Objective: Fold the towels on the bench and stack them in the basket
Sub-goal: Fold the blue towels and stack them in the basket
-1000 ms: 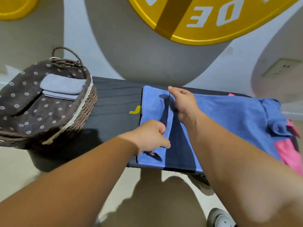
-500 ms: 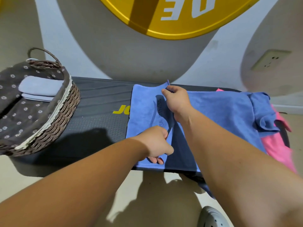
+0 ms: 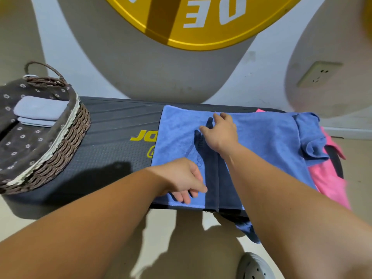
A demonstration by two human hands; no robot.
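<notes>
A blue towel (image 3: 177, 133) lies spread on the black bench (image 3: 112, 146), its left flap folded over and flat. My left hand (image 3: 183, 180) rests on the towel near the bench's front edge, fingers loosely extended and holding nothing. My right hand (image 3: 219, 133) lies farther back on the same towel with fingers spread, touching the cloth. A second, crumpled blue towel (image 3: 310, 137) and a pink towel (image 3: 330, 178) sit at the bench's right end. The wicker basket (image 3: 66, 137) stands on the left end with folded pale towels (image 3: 40, 109) inside.
A wall with a large yellow disc (image 3: 201, 23) and a socket (image 3: 320, 74) rises right behind the bench. A grey shoe (image 3: 253, 266) is on the floor below. Bare bench surface lies between basket and towel.
Both hands pinched the towel's edge and carried the flap leftward; now the flap lies flat and both hands have let go, fingers relaxed on the cloth.
</notes>
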